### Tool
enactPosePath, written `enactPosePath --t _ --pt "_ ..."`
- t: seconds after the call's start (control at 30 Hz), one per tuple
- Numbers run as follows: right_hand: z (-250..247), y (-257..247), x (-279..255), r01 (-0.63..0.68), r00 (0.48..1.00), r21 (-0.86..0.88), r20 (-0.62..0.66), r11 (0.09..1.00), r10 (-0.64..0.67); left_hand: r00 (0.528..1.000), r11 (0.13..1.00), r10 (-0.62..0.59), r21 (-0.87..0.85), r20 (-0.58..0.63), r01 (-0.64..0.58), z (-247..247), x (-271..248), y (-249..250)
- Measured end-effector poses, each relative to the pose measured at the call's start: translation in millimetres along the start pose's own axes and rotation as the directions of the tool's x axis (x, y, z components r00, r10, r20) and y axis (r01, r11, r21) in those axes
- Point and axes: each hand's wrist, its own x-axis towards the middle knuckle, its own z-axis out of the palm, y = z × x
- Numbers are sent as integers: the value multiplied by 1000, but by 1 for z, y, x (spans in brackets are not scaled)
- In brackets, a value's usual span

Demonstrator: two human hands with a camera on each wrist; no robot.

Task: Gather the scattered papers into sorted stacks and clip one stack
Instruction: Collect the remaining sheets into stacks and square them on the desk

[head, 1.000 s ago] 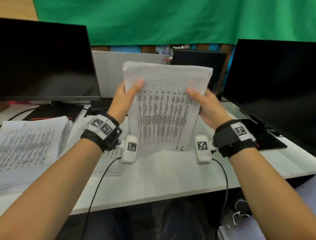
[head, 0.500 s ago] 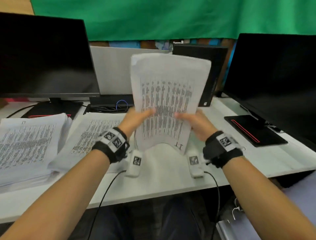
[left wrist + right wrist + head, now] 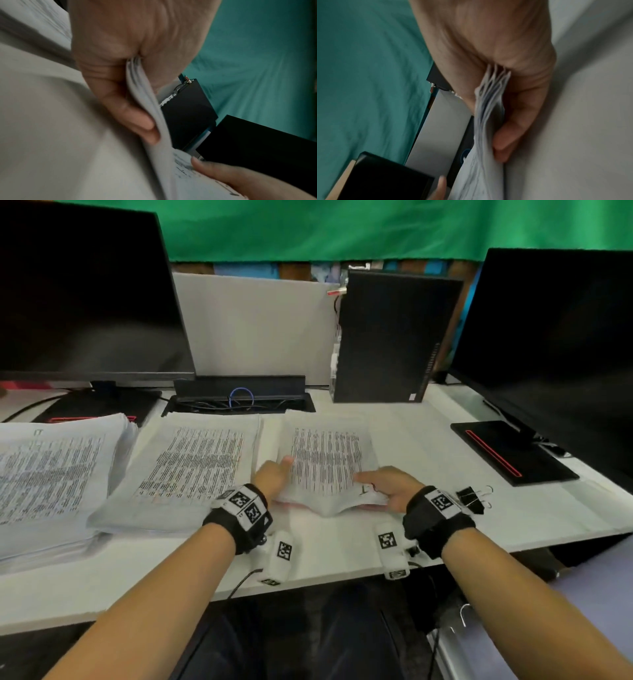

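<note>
A thin stack of printed papers (image 3: 325, 460) lies nearly flat on the white desk (image 3: 428, 446), its near edge slightly lifted. My left hand (image 3: 274, 477) grips its near-left corner, thumb on top, fingers (image 3: 137, 119) underneath the sheets (image 3: 149, 108). My right hand (image 3: 387, 487) grips the near-right corner the same way, fingers (image 3: 510, 136) under the papers (image 3: 488, 121). A second paper stack (image 3: 195, 470) lies to the left, and a thick third stack (image 3: 51, 474) at the far left. Black binder clips (image 3: 471, 498) lie on the desk just right of my right wrist.
Two dark monitors stand at the left (image 3: 85, 292) and right (image 3: 555, 344), the right one's base (image 3: 507, 453) on the desk. A black computer case (image 3: 390, 337) and a cable tray (image 3: 239, 398) sit at the back. A grey panel (image 3: 253, 326) stands behind.
The stack was held upright on its bottom edge. Both hands slid down to its lower corners and laid it down flat onto the desk, right of the second stack.
</note>
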Motion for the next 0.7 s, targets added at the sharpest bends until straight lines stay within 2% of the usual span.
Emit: enactPosePath --t 0.07,0.1,0.2,0.23,0.33,0.4,0.5,0.63,0.7 --pt "-7 1 5 11 997 49 -77 999 -8 998 1000 -2 -13 -62 1 0 5 -2" --pt "-8 2 7 7 997 58 -75 998 -3 999 1000 0 -25 -51 -1 2 7 -3" --pt "1 0 2 -31 998 46 47 998 29 995 995 59 -85 81 -52 10 7 -6" --pt "3 -2 1 -16 998 13 55 1000 15 992 989 91 -125 89 -80 12 9 -7" --pt "-7 -12 4 173 985 -94 16 980 -172 972 958 236 -168 -8 -234 -1 -2 2" --pt "-13 -24 -3 307 952 -90 18 947 -307 944 897 328 -306 -27 -320 -14 -14 11" --pt "-12 -49 -26 524 852 -70 59 849 -521 904 789 427 -484 -11 -378 -35 -31 28" --pt "-9 -85 -53 681 731 -100 43 725 -681 826 683 557 -521 -81 -512 -67 -44 61" --pt "-6 -92 -59 701 713 -40 27 712 -700 811 677 579 -504 -85 -536 -77 -46 71"
